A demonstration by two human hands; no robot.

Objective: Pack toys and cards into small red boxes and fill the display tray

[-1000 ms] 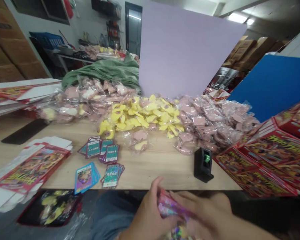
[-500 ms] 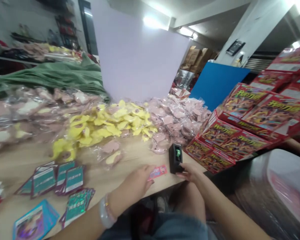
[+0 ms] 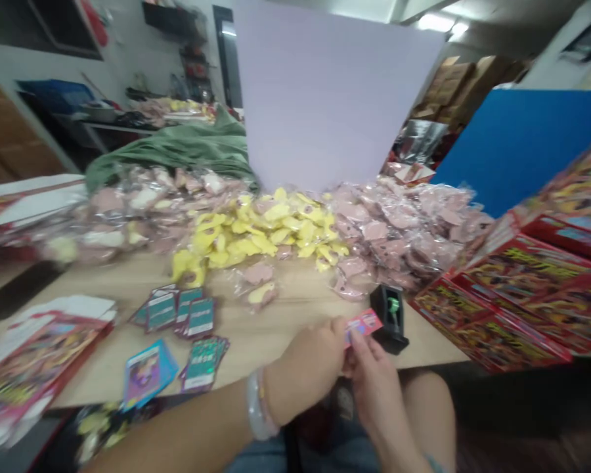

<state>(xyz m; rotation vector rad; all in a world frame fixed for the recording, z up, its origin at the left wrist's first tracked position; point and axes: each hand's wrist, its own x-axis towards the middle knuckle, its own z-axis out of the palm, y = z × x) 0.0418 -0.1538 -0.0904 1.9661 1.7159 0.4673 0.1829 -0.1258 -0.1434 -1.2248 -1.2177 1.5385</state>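
Note:
Near the table's front edge, a small pink printed card [image 3: 368, 322] sticks out from between my two hands. My left hand [image 3: 308, 361], with a pale bangle at the wrist, has its fingers closed at the card's left end. My right hand [image 3: 377, 381] is closed on it from below, thumb lying across the printed face. Just right of the card stands a black tape dispenser [image 3: 385, 328] with a green roll inside; neither hand grips it. Some fingertips are hidden behind the card and blurred.
Bagged yellow pieces [image 3: 236, 236] and bagged pink pieces [image 3: 389, 230] are heaped at the back. Several stacks of green cards [image 3: 199, 316] and a blue-edged stack [image 3: 148, 374] lie left. Red printed boxes [image 3: 517, 315] rise at right; a red-and-white carton [image 3: 44, 355] is far left.
My right hand has left the tape dispenser and joined my left at the pink card, which is now raised and tilted. The view has swung left, showing the carton.

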